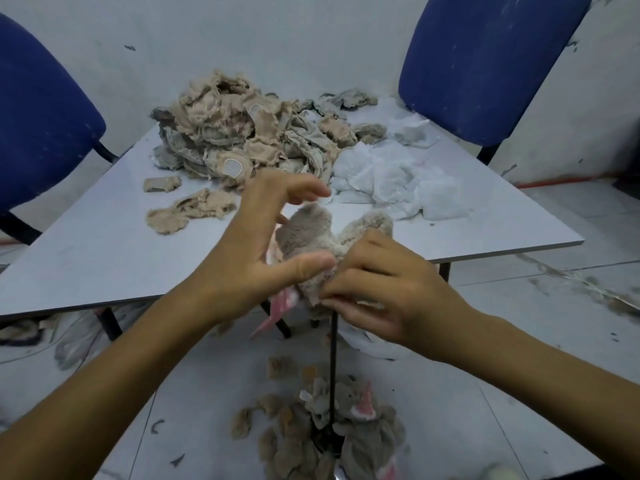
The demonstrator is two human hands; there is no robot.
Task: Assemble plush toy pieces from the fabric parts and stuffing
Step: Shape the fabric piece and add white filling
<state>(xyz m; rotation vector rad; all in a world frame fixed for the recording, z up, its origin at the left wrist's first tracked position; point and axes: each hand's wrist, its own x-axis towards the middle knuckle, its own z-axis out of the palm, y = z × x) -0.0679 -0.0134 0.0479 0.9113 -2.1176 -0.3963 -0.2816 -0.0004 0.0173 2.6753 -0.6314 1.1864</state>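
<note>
A grey-beige plush piece [308,237] with two rounded lobes and a pink tag hanging below is held in the air at the table's front edge. My left hand [256,251] holds it from the left, thumb across its lower part, fingers spread above it. My right hand [374,289] pinches its lower right edge with curled fingers. A thin black rod [333,368] runs straight down from the piece. A heap of beige fabric parts [242,129] lies on the far side of the table, with white stuffing [391,181] to its right.
The grey table [104,244] carries two loose beige scraps [187,211] at the left. Blue chairs stand at the far left [41,119] and far right [485,64]. On the floor below my hands lies a pile of plush pieces [322,431].
</note>
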